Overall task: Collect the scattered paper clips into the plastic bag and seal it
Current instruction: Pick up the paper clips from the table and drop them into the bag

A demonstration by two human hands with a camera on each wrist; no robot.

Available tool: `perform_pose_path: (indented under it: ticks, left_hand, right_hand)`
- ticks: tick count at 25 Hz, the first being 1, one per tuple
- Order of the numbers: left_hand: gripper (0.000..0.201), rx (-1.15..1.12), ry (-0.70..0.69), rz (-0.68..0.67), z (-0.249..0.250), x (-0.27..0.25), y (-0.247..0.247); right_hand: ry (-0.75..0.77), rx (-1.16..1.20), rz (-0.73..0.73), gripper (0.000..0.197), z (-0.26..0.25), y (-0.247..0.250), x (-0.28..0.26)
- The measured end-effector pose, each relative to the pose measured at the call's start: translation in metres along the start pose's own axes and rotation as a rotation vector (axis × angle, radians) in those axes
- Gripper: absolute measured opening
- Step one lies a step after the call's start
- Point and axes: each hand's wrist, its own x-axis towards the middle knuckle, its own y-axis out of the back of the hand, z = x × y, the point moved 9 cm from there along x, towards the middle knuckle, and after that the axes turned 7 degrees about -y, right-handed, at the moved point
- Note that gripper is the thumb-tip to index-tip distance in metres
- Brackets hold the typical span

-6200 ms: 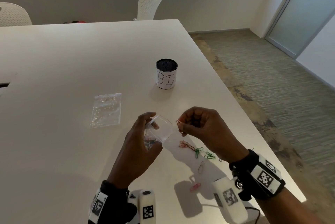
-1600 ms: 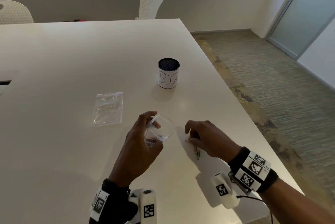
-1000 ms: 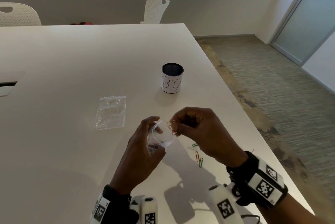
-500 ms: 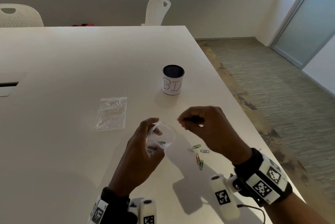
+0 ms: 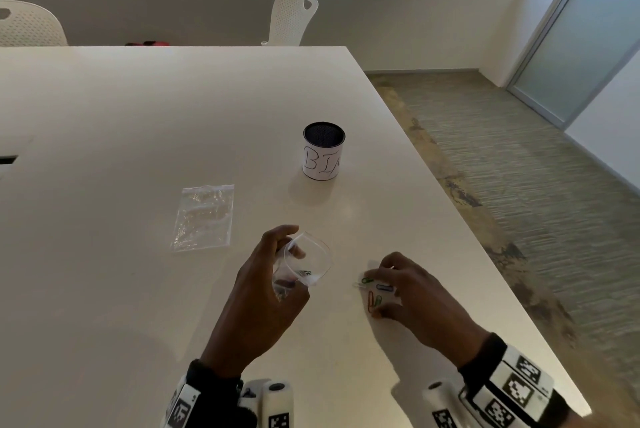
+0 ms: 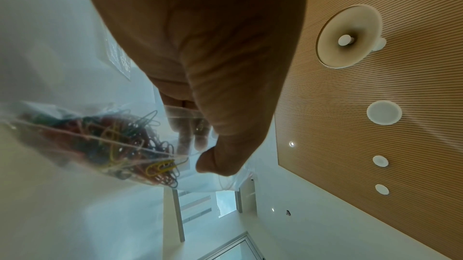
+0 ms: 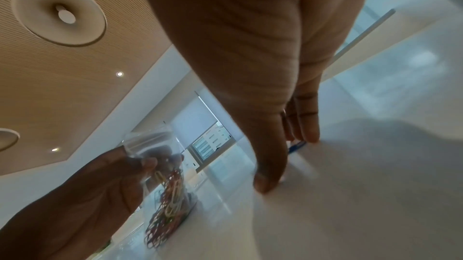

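The plastic bag (image 5: 304,266) is gripped mouth-up by the left hand (image 5: 263,292) so clips drop in, while loose paper clips (image 5: 375,292) on the desk (image 5: 138,115) are being reached for by the right hand (image 5: 408,292), fingers curled, nothing clearly pinched yet.

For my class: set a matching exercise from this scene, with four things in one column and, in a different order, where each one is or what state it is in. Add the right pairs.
Things:
1. Plastic bag with paper clips
2. Empty plastic bag
3. Cup
4. Loose paper clips

Places or states:
A. Standing upright on the table, away from both hands
B. Lying flat on the table, untouched
C. On the table under the right hand's fingers
D. Held open in the left hand

Pairs: 1-D, 2-B, 3-A, 4-C
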Motion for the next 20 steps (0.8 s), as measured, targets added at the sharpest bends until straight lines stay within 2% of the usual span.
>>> perform_pose_path:
  ticks: [4, 8, 12, 15, 20]
  left_hand:
    - [0.071, -0.008, 0.005, -0.009, 0.001, 0.000, -0.002]
    - [0.071, -0.003, 0.001, -0.011, 0.001, 0.000, -0.001]
    - [0.071, -0.006, 0.004, -0.010, 0.001, 0.000, 0.000]
    - [0.071, -0.015, 0.008, -0.014, 0.001, 0.000, -0.002]
    - [0.071, -0.002, 0.001, -0.006, 0.001, -0.001, 0.000]
  right_hand:
    - [0.019, 0.053, 0.114, 0.021, -0.009, -0.002, 0.001]
    - [0.000, 0.033, 0.128, 0.005, -0.017, 0.003, 0.008]
    - [-0.082, -0.022, 0.007, 0.003, -0.013, 0.000, 0.019]
    - [-0.068, -0.076, -0.083, 0.007, -0.015, -0.002, 0.024]
    - [0.002, -0.065, -0.067, 0.008, -0.016, 0.000, 0.027]
